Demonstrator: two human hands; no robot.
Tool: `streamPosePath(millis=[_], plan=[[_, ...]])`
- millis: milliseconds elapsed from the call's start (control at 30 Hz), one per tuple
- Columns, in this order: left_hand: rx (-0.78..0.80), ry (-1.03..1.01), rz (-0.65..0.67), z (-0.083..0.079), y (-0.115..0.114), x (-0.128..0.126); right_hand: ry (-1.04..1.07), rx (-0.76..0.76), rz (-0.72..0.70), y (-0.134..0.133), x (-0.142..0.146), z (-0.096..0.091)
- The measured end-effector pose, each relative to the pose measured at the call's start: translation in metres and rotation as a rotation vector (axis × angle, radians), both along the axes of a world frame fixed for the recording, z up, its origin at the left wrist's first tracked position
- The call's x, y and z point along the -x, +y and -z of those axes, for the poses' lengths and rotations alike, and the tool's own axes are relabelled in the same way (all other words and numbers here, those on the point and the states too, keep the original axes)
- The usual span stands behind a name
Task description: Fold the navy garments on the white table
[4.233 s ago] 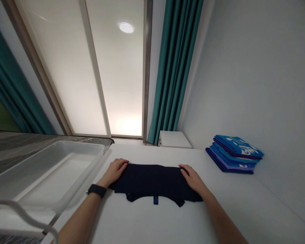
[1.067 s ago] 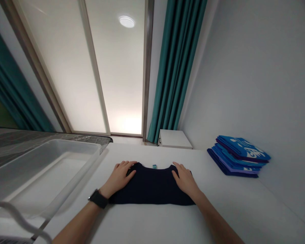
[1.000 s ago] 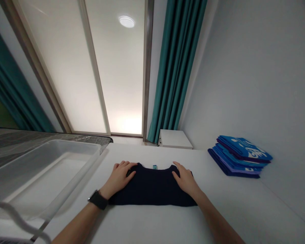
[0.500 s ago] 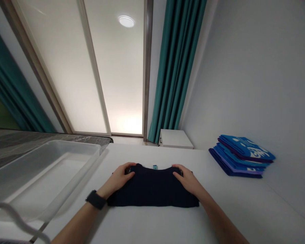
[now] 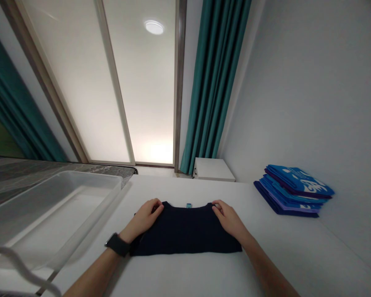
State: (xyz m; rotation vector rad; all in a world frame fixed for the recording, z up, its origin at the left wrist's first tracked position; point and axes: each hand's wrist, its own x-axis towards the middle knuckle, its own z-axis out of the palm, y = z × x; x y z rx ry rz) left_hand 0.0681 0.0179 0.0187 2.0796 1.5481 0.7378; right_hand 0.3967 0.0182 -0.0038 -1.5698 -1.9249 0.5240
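Observation:
A folded dark navy garment (image 5: 185, 229) lies on the white table (image 5: 179, 276) in front of me, its neckline and a small blue tag (image 5: 188, 205) at the far edge. My left hand (image 5: 144, 218), with a black watch on the wrist, curls its fingers over the garment's far left corner. My right hand (image 5: 230, 218) pinches the far right corner in the same way. Both hands rest on the cloth.
A clear plastic bin (image 5: 49, 214) stands at the left, with a white hanger (image 5: 24, 268) near the lower left corner. A stack of folded blue and purple cloths (image 5: 293, 189) sits at the right by the wall. A small white cabinet (image 5: 214, 169) and teal curtains (image 5: 213, 82) are behind.
The garment was folded over, so its neckline now lies at the far edge. Since a second ago my flat hands have slid to the far corners and curled round them.

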Motion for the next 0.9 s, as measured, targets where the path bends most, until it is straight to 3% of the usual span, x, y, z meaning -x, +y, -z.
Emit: streamPosePath(millis=[233,533,733,900], plan=[[-0.080,0.111,-0.004,0.014,0.004,-0.001,-0.179,0.008,0.021,0.003,0.004,0.012],[0.034,0.127,-0.012,-0.004,-0.004,0.000,-0.164,0.035,-0.017,-0.013,0.003,-0.006],[0.057,-0.069,0.014,-0.006,-0.009,0.006,-0.036,0.077,-0.086,-0.023,-0.002,-0.014],[0.128,0.152,-0.016,-0.011,-0.023,0.004,-0.189,0.150,0.017,-0.037,0.001,-0.012]])
